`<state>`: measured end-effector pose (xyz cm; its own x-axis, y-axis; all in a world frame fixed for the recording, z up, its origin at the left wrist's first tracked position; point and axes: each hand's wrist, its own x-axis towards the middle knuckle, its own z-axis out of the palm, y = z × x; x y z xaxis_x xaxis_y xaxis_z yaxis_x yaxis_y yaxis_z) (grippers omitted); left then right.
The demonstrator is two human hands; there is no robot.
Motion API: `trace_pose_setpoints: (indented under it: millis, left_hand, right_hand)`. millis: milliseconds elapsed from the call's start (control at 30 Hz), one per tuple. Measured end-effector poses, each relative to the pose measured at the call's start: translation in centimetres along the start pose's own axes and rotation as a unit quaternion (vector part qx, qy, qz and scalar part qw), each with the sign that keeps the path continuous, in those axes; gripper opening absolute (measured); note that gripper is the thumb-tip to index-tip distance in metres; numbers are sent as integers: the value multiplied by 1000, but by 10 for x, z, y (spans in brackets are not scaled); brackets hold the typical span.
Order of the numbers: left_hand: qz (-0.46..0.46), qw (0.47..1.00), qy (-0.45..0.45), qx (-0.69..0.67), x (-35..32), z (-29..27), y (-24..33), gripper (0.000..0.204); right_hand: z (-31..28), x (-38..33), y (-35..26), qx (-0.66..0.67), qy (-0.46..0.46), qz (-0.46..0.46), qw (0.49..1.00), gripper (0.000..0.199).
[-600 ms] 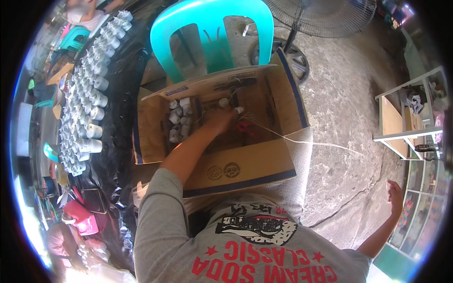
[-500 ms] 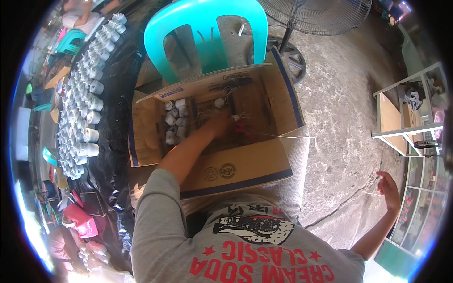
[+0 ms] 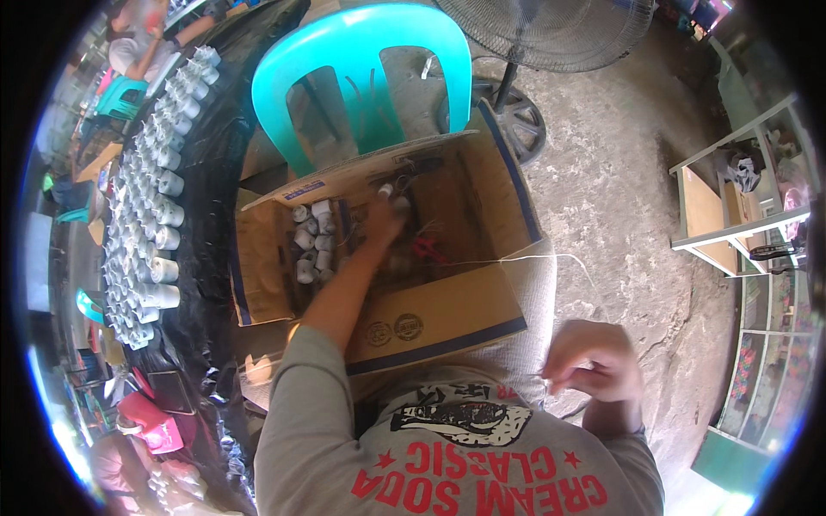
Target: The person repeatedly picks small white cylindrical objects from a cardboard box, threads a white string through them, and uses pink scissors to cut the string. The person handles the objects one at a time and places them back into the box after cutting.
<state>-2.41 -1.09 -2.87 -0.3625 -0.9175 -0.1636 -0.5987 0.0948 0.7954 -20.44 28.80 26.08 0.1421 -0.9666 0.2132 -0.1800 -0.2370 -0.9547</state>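
My left hand [image 3: 385, 220] reaches into an open cardboard box [image 3: 439, 314]. Its fingertips are smeared by motion beside a small whitish rounded piece [image 3: 386, 190], so whether they grip it cannot be told. Close by in the box lie red-handled scissors [image 3: 428, 250]. A thin white string [image 3: 542, 256] runs from near them over the box's right edge. Outside the box, low on the right, my right hand [image 3: 594, 363] is closed in a pinch; what its fingertips hold is too small to make out. Several white wrapped pieces [image 3: 312, 236] fill the box's left part.
A turquoise plastic chair [image 3: 366, 82] stands behind the box, with a pedestal fan [image 3: 551, 34] beyond. Rows of white cups [image 3: 155, 224] line a black-covered table [image 3: 202, 215] at left. A shelf rack [image 3: 731, 228] stands right. Another person [image 3: 138, 47] sits far left.
My left hand has moved left inside the box, toward the whitish piece. My right hand has come in from the far right, closer to my body. The view has shifted slightly.
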Motion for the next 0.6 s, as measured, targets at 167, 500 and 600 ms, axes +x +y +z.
trace_pose_setpoints:
  millis: [167, 500, 600]
  left_hand:
    - [-159, 742, -246, -603, -74, -73, 49, 42]
    - [-74, 623, -131, -768, -191, -125, 122, 42]
    - [-69, 677, -88, -727, -200, -125, 128, 40]
  right_hand:
    - [55, 49, 42, -95, 61, 39, 993, 13]
    - [116, 101, 64, -203, 171, -76, 961, 21]
    - [118, 103, 64, -215, 189, -115, 951, 21]
